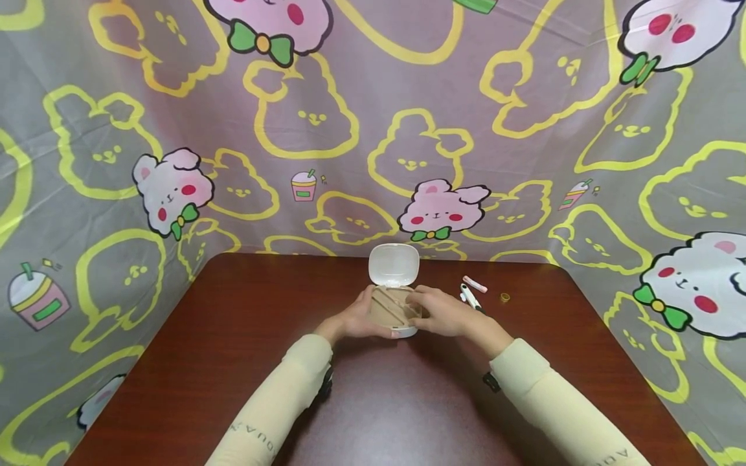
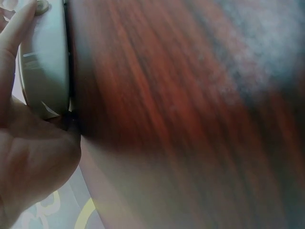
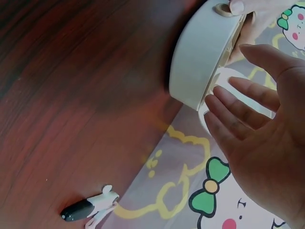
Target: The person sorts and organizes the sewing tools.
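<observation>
A white hinged box (image 1: 405, 332) stands on the table with its lid (image 1: 394, 264) raised at the back. Its tan interior (image 1: 386, 307) has slanted dividers; whether anything small lies inside cannot be made out. My left hand (image 1: 357, 317) grips the box's left side, thumb along the front wall. In the right wrist view, that thumb's tip touches a small tan tab (image 3: 223, 9) on the front of the box. My right hand (image 1: 444, 312) is over the box's right side, fingers extended towards the compartments and holding nothing visible. Fingertip contact cannot be told.
Right of the box lie a white-and-black tool (image 1: 472, 298), a slim pink-and-white item (image 1: 474, 284) and a small yellowish ring (image 1: 504, 298). The brown table (image 1: 233, 362) ends at a patterned cloth (image 1: 344, 142) that hangs behind and along both sides.
</observation>
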Tool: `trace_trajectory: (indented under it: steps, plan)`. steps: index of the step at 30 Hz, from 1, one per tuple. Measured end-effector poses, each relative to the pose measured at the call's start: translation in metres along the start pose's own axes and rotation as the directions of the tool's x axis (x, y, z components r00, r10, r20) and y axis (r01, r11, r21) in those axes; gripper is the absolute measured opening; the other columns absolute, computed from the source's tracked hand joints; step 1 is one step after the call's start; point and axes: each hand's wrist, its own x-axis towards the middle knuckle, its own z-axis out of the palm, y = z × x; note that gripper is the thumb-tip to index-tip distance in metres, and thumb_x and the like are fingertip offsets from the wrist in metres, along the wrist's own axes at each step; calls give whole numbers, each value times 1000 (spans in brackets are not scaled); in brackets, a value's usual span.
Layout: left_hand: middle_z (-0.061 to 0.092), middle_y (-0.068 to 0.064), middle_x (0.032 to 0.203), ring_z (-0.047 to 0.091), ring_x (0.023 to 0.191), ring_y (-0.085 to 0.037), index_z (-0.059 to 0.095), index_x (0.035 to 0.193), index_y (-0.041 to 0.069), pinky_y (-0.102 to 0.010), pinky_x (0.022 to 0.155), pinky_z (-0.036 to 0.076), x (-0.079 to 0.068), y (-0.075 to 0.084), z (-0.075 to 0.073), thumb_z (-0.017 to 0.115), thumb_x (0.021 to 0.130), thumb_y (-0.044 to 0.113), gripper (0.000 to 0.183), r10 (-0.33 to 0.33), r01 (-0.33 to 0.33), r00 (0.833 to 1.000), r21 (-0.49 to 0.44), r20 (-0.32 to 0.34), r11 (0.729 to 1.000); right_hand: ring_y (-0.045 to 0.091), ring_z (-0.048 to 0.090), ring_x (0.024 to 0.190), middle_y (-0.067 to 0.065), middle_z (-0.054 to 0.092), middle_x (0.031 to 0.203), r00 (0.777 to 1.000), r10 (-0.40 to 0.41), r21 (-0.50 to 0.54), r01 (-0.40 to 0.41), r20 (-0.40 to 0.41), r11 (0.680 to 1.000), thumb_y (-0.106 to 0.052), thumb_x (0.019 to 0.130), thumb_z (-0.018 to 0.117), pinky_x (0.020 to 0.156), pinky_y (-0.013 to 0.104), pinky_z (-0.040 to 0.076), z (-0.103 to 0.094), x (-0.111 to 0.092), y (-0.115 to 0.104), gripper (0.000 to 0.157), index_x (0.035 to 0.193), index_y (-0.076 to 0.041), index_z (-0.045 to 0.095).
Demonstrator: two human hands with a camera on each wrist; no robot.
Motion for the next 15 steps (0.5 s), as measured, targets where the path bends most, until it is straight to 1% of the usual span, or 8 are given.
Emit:
trace_trajectory:
  steps: [5, 10, 15]
  plan:
    - [41, -14, 139, 48, 124, -26, 28, 148, 9, -41, 107, 39, 0, 0, 0, 96, 65, 45, 114, -1, 1, 1000, -4, -4, 1000, 30, 64, 98, 13, 64, 112, 1000, -1, -11, 1, -16, 1000, -20, 91, 76, 87, 43, 52, -3, -7, 5, 38, 122, 1, 66]
    - [40, -15, 141, 47, 125, -27, 27, 149, 8, -42, 108, 38, 1, 0, 0, 96, 65, 43, 114, 7, -7, 1000, -23, -4, 1000, 31, 64, 106, 15, 64, 118, 999, 8, 3, -8, -38, 1000, -17, 91, 75, 93, 47, 52, -6, -13, 11, 37, 123, 0, 67]
    - [40, -15, 140, 47, 123, -25, 26, 149, 8, -41, 107, 38, 2, -1, 2, 95, 66, 43, 113, 17, -17, 1000, -16, -11, 1000, 26, 64, 109, 11, 65, 121, 997, 70, -3, -70, -40, 998, -18, 92, 75, 95, 47, 52, -8, -19, 15, 37, 125, -5, 68]
